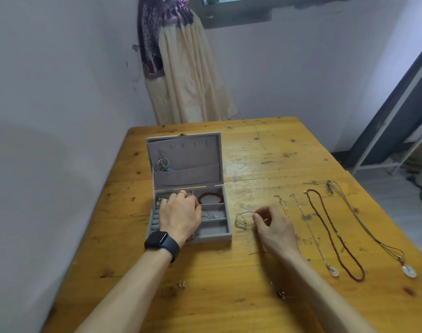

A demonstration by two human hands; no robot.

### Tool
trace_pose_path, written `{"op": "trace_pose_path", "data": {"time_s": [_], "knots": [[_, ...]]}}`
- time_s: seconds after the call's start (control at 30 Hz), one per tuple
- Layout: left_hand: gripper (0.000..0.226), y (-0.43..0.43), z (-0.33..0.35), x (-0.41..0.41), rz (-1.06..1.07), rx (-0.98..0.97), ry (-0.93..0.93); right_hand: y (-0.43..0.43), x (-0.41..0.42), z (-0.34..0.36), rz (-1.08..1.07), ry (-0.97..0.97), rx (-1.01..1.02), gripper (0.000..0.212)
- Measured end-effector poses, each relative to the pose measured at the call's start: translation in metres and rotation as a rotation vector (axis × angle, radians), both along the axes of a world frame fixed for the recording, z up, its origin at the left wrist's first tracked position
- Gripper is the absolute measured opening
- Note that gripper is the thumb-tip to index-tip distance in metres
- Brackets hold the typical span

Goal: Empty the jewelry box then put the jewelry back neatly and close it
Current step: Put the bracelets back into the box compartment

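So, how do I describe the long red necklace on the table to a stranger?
On the yellow wooden table, right of the open grey jewelry box, necklaces lie side by side. The long dark red beaded necklace lies between a thin silver chain and a green cord necklace. Both neighbours carry pale round pendants; only it is red.
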State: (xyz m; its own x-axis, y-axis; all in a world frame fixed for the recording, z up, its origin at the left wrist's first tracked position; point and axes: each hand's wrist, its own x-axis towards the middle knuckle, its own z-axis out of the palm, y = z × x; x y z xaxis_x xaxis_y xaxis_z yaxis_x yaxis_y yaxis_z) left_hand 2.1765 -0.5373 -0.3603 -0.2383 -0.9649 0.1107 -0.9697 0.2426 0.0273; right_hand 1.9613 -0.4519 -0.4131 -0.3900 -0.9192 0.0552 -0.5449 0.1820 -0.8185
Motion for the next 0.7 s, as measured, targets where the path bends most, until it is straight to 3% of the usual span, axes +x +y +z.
{"op": "trace_pose_path", "data": {"time_s": [0.3,0.4,0.5,0.7], "knots": [[0.024,0.001,0.004,0.000,-0.036,-0.009,-0.106,0.001,0.000,0.000,-0.008,-0.011,-0.011,0.008],[0.020,0.001,0.004,-0.003,-0.058,0.005,-0.056,0.002,0.000,0.000,-0.013,-0.011,-0.016,0.009],[0.019,-0.001,0.005,-0.007,-0.158,0.030,0.000,0.002,-0.001,-0.001,-0.017,-0.020,-0.013,0.009],[0.018,-0.011,0.011,-0.020,-0.375,0.079,-0.085,0.001,-0.003,-0.001,-0.019,-0.044,-0.006,0.007]]}}
